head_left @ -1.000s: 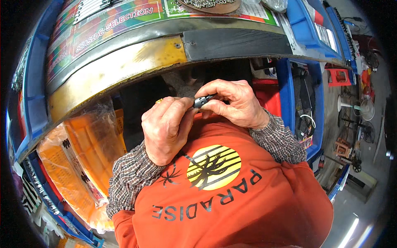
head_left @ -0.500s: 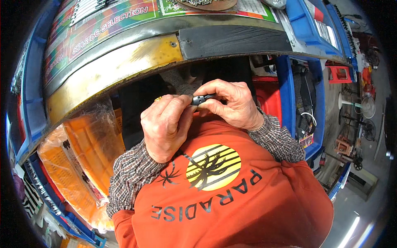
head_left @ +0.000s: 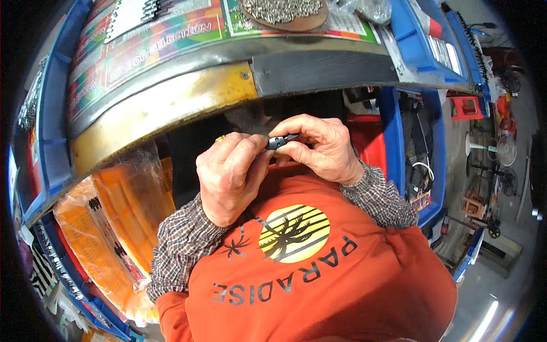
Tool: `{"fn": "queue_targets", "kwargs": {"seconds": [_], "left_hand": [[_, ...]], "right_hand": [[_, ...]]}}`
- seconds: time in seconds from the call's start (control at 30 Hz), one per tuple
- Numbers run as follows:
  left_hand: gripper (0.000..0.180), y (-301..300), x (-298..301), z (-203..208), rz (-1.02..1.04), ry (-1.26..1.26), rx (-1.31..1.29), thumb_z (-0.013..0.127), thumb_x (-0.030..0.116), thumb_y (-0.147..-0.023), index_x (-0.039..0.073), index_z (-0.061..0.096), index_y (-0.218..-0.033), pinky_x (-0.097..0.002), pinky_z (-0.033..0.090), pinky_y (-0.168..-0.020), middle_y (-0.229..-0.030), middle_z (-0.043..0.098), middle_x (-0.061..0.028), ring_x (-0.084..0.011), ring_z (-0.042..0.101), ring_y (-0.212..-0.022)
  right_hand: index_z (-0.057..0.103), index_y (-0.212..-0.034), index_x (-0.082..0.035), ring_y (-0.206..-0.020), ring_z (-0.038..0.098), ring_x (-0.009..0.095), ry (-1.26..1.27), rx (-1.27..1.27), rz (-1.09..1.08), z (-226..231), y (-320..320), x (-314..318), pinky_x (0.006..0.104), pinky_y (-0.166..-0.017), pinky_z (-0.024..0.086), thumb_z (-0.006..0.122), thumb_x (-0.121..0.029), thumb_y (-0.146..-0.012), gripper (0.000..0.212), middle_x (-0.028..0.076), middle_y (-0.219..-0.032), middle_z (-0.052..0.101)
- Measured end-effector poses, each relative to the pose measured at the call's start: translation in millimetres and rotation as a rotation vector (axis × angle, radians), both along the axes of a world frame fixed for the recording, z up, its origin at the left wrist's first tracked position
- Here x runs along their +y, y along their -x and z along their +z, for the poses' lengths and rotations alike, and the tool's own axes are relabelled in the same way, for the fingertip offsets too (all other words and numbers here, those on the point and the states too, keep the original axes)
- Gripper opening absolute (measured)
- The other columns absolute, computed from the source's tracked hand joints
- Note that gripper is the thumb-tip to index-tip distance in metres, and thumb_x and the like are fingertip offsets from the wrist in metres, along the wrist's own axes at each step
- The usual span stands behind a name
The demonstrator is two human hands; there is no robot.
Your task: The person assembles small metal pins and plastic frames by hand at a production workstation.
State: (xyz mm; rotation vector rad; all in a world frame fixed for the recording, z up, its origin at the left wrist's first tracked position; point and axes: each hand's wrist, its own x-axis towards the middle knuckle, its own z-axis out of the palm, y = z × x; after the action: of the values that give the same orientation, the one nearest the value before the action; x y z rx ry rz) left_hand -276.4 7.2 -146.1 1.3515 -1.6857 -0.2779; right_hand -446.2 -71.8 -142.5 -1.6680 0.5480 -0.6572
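Observation:
Close in front of my orange-red top, both hands meet on a small grey-and-black cylindrical part (head_left: 276, 142). Dark dots or holes show on its grey side, and a black tapered end points to the right. My left hand (head_left: 231, 176) pinches the grey end between thumb and fingers. From the other side, my right hand (head_left: 322, 149) grips the black end with thumb and forefinger, hiding some of it. What lies beneath the fingertips is hidden.
Beyond my hands runs the curved bench edge, with a yellow strip (head_left: 171, 114) and a black strip (head_left: 325, 69). A round tray (head_left: 290, 25) of small metal pieces sits on the bench. Blue bins (head_left: 430, 43) stand at both sides. Plastic-wrapped orange packs (head_left: 128, 199) lie at the left.
The view has tipped a little, so more of the bench top and the tray of metal pieces shows. Both hands keep their pinch on the part, almost unmoved.

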Motion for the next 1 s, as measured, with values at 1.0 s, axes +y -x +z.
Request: {"fn": "queue_targets", "kwargs": {"seconds": [1.0], "left_hand": [[0.017,-25.0,-14.8,45.7,0.157,-0.041,-0.102,0.070,-0.001,-0.069,0.003,0.061,-0.083,-0.0304,0.046,-0.056,-0.072,0.059,-0.0112,-0.0250,0.058,-0.061]], "right_hand": [[0.062,-0.097,-0.004,-0.088,0.051,0.027,1.128,0.377,-0.374,45.9,-15.4,-106.0,0.0361,-0.076,0.043,0.072,-0.017,-0.070,0.031,0.008,-0.089,0.057]]}}
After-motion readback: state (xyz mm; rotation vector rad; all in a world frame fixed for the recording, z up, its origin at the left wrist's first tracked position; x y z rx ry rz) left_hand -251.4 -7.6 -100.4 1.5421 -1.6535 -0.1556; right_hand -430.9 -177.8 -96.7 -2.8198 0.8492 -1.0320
